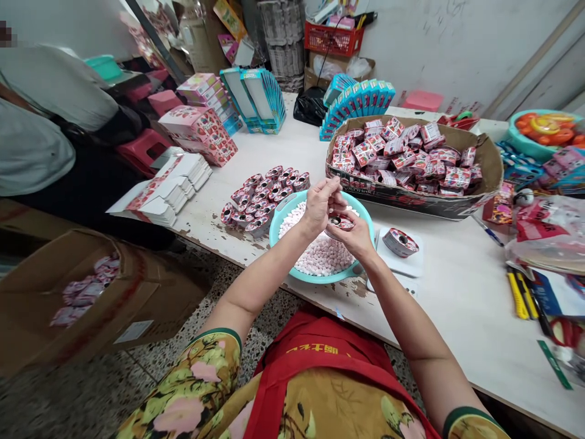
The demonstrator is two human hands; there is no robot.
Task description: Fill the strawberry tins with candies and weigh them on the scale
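Observation:
My right hand (pixel 358 236) grips a small oval pack (pixel 342 224) with pink-and-red printing and a dark hole in its top. Just above that pack, my left hand (pixel 319 206) has its fingers curled together; whatever may be in them is hidden. Both hands are over a turquoise basin (pixel 277 239) filled with small pale pink candies (pixel 324 256). To the right, a similar oval pack (pixel 401 242) sits on a white kitchen scale (pixel 406 262). Several more oval packs (pixel 262 198) stand grouped left of the basin.
Behind the basin, a cardboard box (pixel 411 204) holds many wrapped packs. Folded white cartons (pixel 169 189) and turquoise display boxes (pixel 258 100) stand left and back. Yellow cutters (pixel 518 296) lie at right. A large carton (pixel 137 286) stands on the floor; another person (pixel 55 103) is at left.

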